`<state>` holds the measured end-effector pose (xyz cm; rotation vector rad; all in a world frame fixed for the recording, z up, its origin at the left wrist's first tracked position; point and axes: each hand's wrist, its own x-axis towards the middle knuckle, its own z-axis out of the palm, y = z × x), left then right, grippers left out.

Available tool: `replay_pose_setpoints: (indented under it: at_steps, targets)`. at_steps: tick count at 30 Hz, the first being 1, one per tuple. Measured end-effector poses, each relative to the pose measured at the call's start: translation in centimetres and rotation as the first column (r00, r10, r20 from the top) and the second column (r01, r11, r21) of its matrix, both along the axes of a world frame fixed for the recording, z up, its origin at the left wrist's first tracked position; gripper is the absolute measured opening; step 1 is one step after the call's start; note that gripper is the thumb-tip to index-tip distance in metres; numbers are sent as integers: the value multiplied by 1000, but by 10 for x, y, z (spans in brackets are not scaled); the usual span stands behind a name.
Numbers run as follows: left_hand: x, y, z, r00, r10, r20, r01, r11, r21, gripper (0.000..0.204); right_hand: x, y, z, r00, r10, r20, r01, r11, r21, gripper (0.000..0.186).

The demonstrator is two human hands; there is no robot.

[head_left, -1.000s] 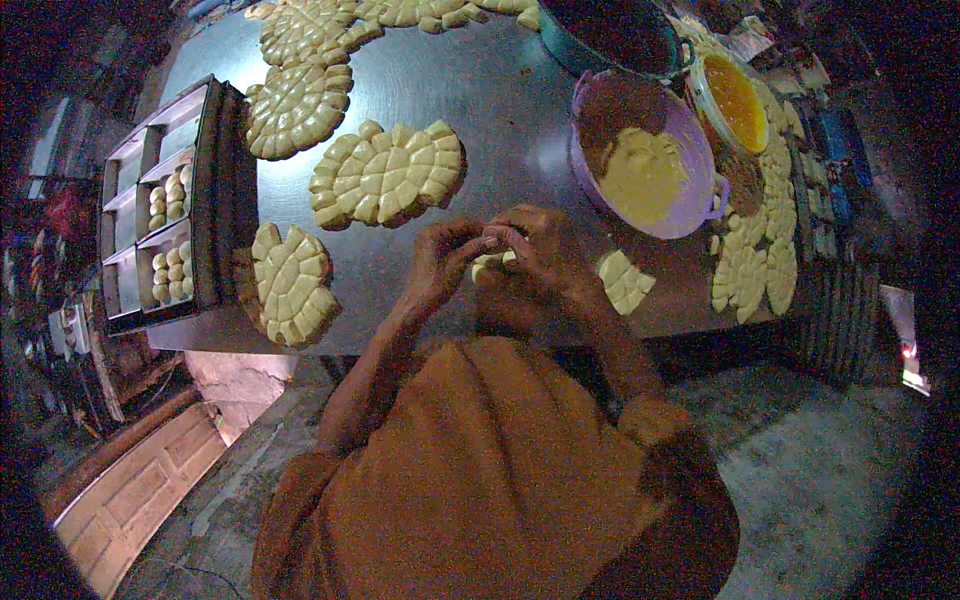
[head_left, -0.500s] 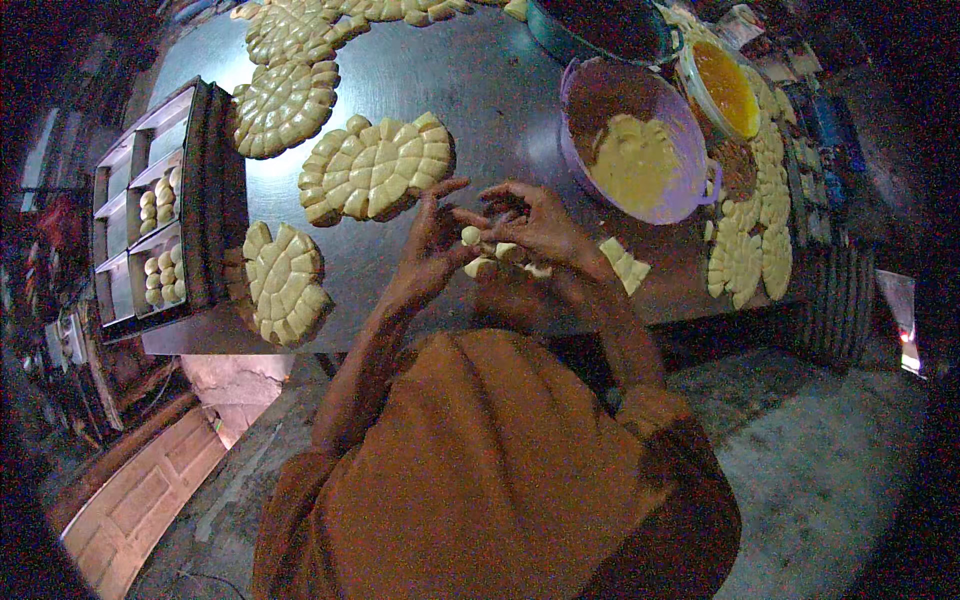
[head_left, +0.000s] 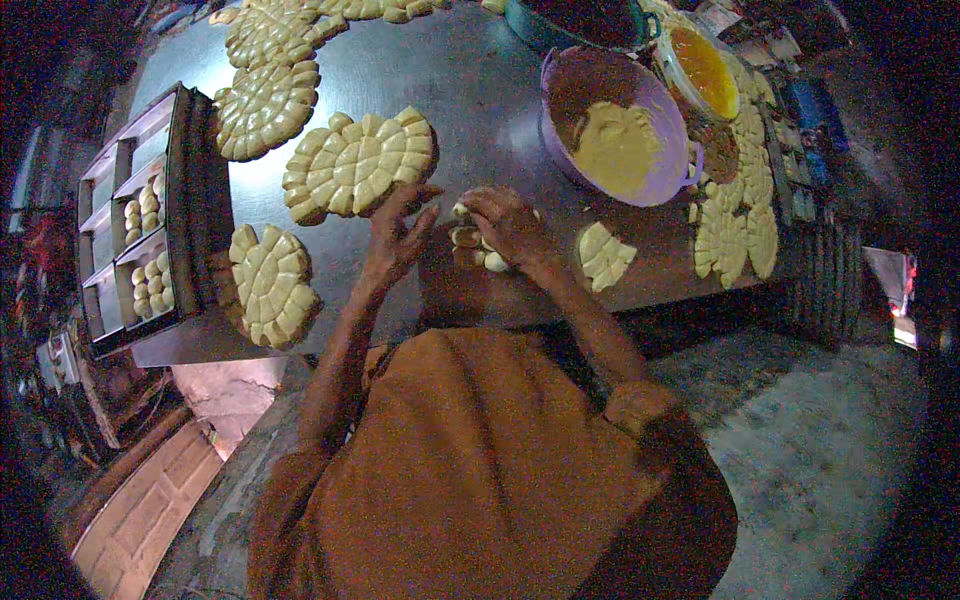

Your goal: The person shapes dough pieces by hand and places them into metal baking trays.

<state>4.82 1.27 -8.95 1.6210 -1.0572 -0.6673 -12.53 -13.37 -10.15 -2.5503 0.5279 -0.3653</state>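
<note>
My left hand [head_left: 402,238] is held over the table with its fingers apart and nothing in it, close to the near edge of a scored dough slab [head_left: 362,165]. Beside it, my right hand [head_left: 507,225] curls down at the tabletop, its fingertips closed on a small pale dough ball [head_left: 460,210]. More small dough balls [head_left: 495,262] lie just under and in front of that palm, partly hidden by it. To the right of my right wrist rests a smaller cut piece of dough [head_left: 605,256]. Another scored slab [head_left: 272,285] lies left of my left forearm.
A divided tray [head_left: 183,215] at the left edge holds dough balls in two compartments. At right stand a purple basin [head_left: 677,120] with dough, a dark green basin [head_left: 540,35] and a tub of orange-yellow stuff [head_left: 703,75]. More dough slabs [head_left: 735,235] lie along the right.
My hands have drawn apart. The left one moved away to the left; the right one lowered onto the dough balls, with a small ball at its fingers. The whole view shifted slightly.
</note>
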Motion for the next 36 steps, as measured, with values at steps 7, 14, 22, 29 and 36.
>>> replay_pose_setpoints:
  at_steps: [7, 14, 22, 29, 36]
  targets:
    - [-18, -9, -42, 982, -155, 107, 144, 984, 109, 35, -11, 2, -24, 997, -71, -33, 75, 981, 178, 31]
    - [-20, -36, -63, 969, -245, 33, 241, 967, 87, 42, -46, -42, -12, 995, -96, 37, 86, 975, 205, 36]
    - [-11, -34, -68, 895, -400, 197, 378, 915, 139, 44, -46, -36, -31, 998, 57, -35, -54, 996, 76, 25]
    - [-15, -18, -60, 877, -481, 13, 477, 872, 106, 66, -62, -34, -53, 985, 123, -124, -126, 992, -23, 42]
    - [-23, -26, -66, 587, -372, 719, 456, 886, 86, 78, -50, -8, 6, 978, 198, -64, -205, 968, -143, 78]
